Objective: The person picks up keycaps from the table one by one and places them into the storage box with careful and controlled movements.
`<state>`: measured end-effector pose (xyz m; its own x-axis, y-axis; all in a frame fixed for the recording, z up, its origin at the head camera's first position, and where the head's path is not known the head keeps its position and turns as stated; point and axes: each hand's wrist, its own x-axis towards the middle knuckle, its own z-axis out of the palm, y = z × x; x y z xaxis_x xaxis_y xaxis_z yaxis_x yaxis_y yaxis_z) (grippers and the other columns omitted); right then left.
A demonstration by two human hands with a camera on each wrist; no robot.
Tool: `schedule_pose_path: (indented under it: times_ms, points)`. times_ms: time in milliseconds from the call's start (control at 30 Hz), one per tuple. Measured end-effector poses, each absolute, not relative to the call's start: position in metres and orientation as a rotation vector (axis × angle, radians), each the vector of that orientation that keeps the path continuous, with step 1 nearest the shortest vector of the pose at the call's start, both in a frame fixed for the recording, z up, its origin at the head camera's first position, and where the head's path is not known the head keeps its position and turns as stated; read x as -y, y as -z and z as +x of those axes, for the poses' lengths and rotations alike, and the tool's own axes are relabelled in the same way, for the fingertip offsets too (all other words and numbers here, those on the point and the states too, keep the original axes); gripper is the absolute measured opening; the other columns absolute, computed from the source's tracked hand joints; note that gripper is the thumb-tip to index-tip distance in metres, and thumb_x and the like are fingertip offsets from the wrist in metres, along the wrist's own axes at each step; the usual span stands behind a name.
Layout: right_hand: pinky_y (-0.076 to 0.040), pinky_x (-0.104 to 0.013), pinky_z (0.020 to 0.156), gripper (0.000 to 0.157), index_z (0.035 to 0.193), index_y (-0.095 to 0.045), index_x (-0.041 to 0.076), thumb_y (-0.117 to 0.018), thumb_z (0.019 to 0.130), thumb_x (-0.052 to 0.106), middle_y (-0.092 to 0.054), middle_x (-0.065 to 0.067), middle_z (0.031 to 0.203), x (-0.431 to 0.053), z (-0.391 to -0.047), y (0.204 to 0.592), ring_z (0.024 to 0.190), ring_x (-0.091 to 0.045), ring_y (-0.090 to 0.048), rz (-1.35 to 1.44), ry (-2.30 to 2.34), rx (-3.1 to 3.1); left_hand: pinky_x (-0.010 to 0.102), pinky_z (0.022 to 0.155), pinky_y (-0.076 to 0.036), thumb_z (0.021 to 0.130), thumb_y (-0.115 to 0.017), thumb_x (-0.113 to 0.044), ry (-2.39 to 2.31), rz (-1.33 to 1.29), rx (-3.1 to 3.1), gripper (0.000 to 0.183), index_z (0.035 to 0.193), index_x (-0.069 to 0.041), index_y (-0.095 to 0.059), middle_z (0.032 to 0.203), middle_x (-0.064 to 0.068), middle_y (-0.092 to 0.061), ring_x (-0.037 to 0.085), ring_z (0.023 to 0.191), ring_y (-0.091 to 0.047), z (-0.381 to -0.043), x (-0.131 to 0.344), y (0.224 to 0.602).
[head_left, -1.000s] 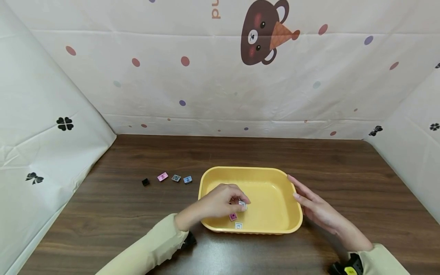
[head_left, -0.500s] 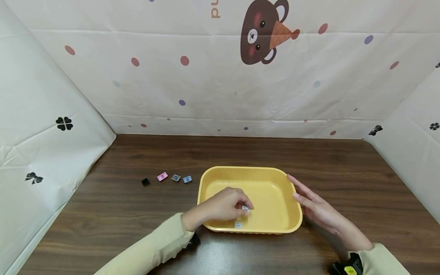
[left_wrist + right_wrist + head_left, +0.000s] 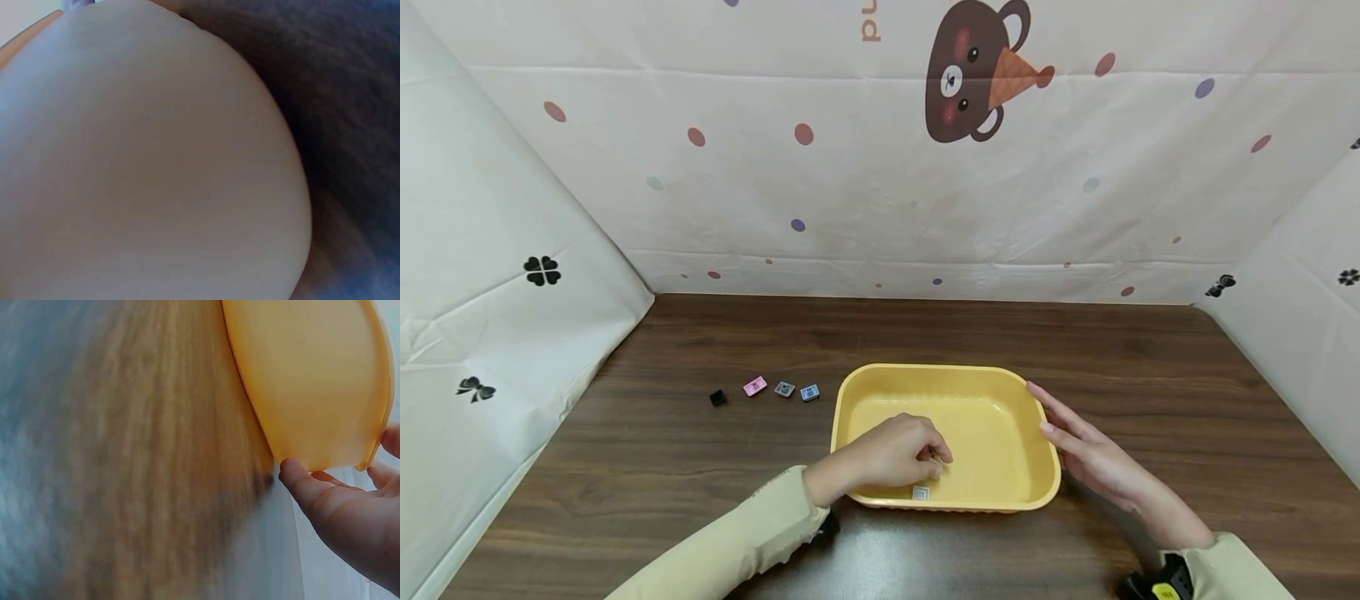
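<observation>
While straight-fingered right hand (image 3: 1097,462) touches the tray (image 3: 1000,433), left hand (image 3: 891,452) curls inside, grip unclear.

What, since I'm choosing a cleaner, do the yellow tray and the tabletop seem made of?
The yellow tray: probably molded plastic, semi-glossy, judging by its even color, rounded corners and highlights. The tabletop: wood or wood-look laminate, with a satin sheen; dark grain streaks and a pale reflection show, but I can't tell which.

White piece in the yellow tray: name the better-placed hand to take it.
Likely the left hand: it is inside the tray, near the piece; the right hand touches the tray's right end.
</observation>
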<state>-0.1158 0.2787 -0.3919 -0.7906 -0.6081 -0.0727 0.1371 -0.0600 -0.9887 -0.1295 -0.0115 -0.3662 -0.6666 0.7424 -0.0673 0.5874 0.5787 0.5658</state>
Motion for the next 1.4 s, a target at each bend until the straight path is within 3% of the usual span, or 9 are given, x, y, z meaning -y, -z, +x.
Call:
schedule_pose_path:
  times_ms: [267,600,900,1400]
  points:
    - [-0.040,-0.020,0.093,0.055,0.147,0.001,0.017,-0.028,0.101,0.010,-0.013,0.007,0.143,-0.279,-0.116,0.392,0.121,0.005,-0.037,-0.499,1.897,-1.715,0.016,0.079,-0.044,0.092,-0.053,-0.015,-0.569,1.244,-2.655,0.018,0.101,-0.014,-0.069,0.101,-0.007,-0.063,0.003,0.093,-0.056,-0.126,0.012,0.363]
    - [-0.040,-0.021,0.093,0.055,0.147,0.000,0.017,-0.028,0.101,0.010,-0.013,0.006,0.143,-0.279,-0.116,0.392,0.121,0.004,-0.037,-0.506,1.893,-1.727,0.027,0.095,-0.040,0.095,-0.046,-0.020,-0.261,1.435,-2.826,0.027,0.117,-0.012,-0.062,0.116,0.001,-0.060,0.013,0.110,-0.053,-0.120,0.016,0.366]
    - [-0.040,-0.020,0.093,0.055,0.147,0.001,0.017,-0.027,0.101,0.010,-0.010,0.007,0.144,-0.279,-0.115,0.392,0.122,0.005,-0.036,-0.506,1.899,-1.718,0.032,0.099,-0.037,0.097,-0.042,-0.024,-0.088,1.526,-2.915,0.033,0.124,-0.011,-0.056,0.127,0.003,-0.055,0.017,0.119,-0.048,-0.117,0.023,0.367]
    - [-0.040,-0.020,0.093,0.054,0.147,0.001,0.017,-0.026,0.101,0.011,-0.006,0.001,0.146,-0.279,-0.116,0.392,0.122,0.005,-0.036,-0.511,1.898,-1.711,0.042,0.105,-0.028,0.099,-0.035,-0.033,0.041,1.433,-2.952,0.045,0.139,-0.015,-0.038,0.144,0.002,-0.036,0.017,0.133,-0.028,-0.118,0.034,0.364]
